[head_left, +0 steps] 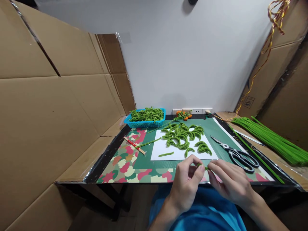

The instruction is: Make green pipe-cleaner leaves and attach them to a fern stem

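Note:
Between my two hands, at the front edge of the table, is a short green pipe cleaner (206, 168), mostly covered by fingers. My left hand (189, 179) pinches one end between thumb and forefinger. The fingertips of my right hand (228, 179) are closed on the other end. Just beyond lies a white sheet of paper (157, 150) bearing a pile of curved, folded green pipe cleaner pieces (180, 134). A smaller cluster (204, 148) and one single curved piece (189, 151) sit nearer to me. A short straight piece (166, 154) rests at the paper's left.
Black-handled scissors (237, 155) lie right of the paper, near a bundle of long green pipe cleaners (271, 139). At the back left stands a blue basket (144, 124) of green pieces. An orange-and-green pipe cleaner flower (184, 115) is behind the paper; wrapped chopsticks (134, 145) lie left.

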Demonstrator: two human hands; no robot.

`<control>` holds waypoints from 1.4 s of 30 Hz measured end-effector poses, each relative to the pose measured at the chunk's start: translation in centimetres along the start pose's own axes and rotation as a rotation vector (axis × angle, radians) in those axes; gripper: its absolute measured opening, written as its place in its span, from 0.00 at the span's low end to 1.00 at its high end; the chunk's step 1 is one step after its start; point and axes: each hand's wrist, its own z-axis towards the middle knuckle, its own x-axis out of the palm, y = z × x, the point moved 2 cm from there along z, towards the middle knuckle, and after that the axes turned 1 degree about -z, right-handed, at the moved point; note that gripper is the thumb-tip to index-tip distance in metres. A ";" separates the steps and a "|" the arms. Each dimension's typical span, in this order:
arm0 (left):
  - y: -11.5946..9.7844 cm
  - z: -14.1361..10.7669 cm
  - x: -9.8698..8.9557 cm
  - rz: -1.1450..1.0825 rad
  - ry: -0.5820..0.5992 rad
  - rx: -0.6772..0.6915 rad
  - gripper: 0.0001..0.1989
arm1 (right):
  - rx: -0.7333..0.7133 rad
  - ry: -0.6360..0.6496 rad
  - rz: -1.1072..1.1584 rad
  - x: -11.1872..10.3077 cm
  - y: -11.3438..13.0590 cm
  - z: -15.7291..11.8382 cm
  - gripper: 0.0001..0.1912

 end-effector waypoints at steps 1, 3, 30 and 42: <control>0.0 0.0 0.0 -0.033 0.014 -0.026 0.15 | -0.031 0.012 -0.022 -0.1 0.0 0.1 0.10; -0.1 0.0 0.1 -0.072 0.041 -0.060 0.16 | -0.008 0.038 -0.003 -0.2 -0.1 0.3 0.09; 0.2 0.1 0.2 0.388 -0.181 0.186 0.10 | 0.961 0.063 0.911 2.1 -0.5 -0.2 0.26; 1.0 0.2 0.2 0.318 -0.161 0.062 0.13 | 0.586 -0.004 0.430 1.1 -0.6 -0.3 0.11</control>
